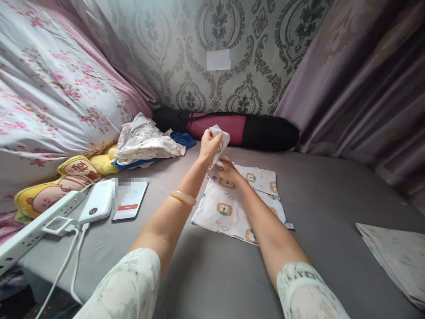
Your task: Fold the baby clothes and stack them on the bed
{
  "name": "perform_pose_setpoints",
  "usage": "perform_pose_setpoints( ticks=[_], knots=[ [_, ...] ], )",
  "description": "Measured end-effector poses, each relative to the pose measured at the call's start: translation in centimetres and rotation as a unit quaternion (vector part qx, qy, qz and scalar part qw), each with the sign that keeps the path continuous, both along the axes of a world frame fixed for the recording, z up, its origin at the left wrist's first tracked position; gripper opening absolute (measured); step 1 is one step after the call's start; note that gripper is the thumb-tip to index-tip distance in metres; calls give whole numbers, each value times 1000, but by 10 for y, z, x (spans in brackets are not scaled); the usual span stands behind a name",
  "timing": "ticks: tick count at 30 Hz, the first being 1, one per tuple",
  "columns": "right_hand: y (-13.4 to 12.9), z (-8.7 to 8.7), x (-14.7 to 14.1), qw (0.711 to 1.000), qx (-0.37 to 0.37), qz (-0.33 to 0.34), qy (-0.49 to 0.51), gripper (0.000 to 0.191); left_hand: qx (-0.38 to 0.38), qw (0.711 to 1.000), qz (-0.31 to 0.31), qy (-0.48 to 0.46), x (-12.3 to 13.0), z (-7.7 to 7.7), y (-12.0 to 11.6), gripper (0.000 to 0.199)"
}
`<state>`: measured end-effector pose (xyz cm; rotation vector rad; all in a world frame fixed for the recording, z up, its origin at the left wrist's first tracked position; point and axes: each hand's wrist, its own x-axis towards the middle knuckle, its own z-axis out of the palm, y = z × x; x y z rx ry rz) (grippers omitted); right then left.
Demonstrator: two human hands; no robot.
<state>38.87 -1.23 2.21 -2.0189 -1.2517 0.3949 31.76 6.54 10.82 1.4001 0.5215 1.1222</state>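
A small white garment (pixel 212 204) with orange lion faces lies spread on the grey bed sheet in front of me. My left hand (pixel 211 144) pinches a part of it, lifted above the sheet near its far left side. Just right of and below that, my right hand (pixel 229 170) rests at the cloth with its fingers spread, touching or nearly touching it. A bracelet circles my left forearm. The garment's right part lies flat beyond my right forearm, with a small tag at its right edge.
Crumpled clothes (pixel 146 139) lie at the back left, beside a black and red roll bag (pixel 215 128) along the wall. A phone (pixel 131 204), power bank (pixel 97 201), power strip (pixel 36 226) and plush toy (pixel 49 195) are on the left. Folded cloth (pixel 398 257) lies at right.
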Motion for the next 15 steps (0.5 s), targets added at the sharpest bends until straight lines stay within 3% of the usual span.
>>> perform_pose_setpoints(
  ticks=[2,4,5,7,8,9,13,15],
  knots=[
    [-16,-5,8,992,72,-53,92,32,22,999,13,22,10,-10,-11,17],
    [-36,-4,16,964,101,-103,223,25,38,998,14,48,20,-22,-25,17],
    [-47,-1,19,931,124,-128,320,22,46,997,13,63,24,-29,-34,16],
    [-67,5,25,823,170,-168,515,21,64,993,4,95,30,-42,-52,12],
    [-76,8,27,773,185,-177,581,26,74,991,-9,112,32,-48,-62,10],
    [-85,10,29,742,192,-179,617,33,87,988,-30,127,32,-54,-72,9],
    [-105,12,32,696,209,-179,663,51,155,960,-147,179,26,-72,-100,33],
    [-109,10,32,687,218,-177,670,53,177,949,-152,214,18,-77,-102,44]
  ],
)
